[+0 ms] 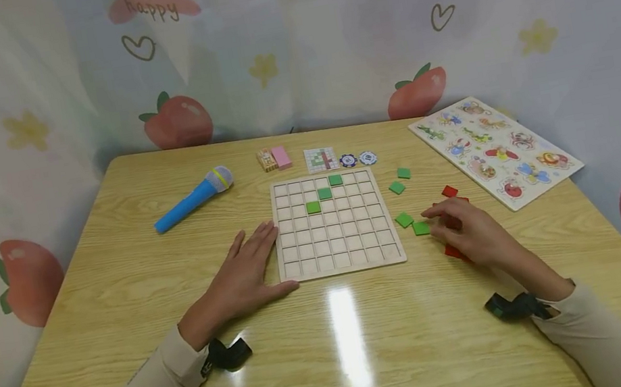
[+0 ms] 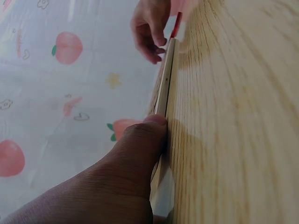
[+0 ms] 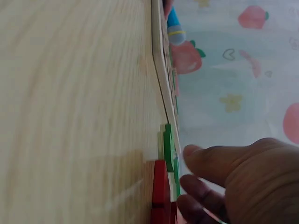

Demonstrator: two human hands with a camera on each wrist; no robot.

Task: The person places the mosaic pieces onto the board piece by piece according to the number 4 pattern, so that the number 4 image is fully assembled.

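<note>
A pale wooden grid board point(image 1: 343, 267) lies mid-table, with three green tiles, one of them a square tile point(image 1: 313, 207), set in its upper cells in a diagonal. My left hand point(image 1: 240, 270) rests at the board's left side, fingers spread, thumb along the near corner. Over the loose tiles to the right hovers my right hand point(image 1: 468, 232), its thumb and fingers apart with nothing between them in the right wrist view. Just by its fingertips lies a green tile point(image 1: 420, 228), with another green tile point(image 1: 404, 219) beside it. Red tiles point(image 1: 449, 191) lie partly hidden beneath the hand.
Two more green tiles, including one tile point(image 1: 403, 173), lie right of the board. Behind it are a small pattern card point(image 1: 320, 159), two poker chips point(image 1: 367, 158) and small boxes point(image 1: 281, 157). A blue toy microphone point(image 1: 194, 199) lies left, an animal puzzle board point(image 1: 495, 152) right.
</note>
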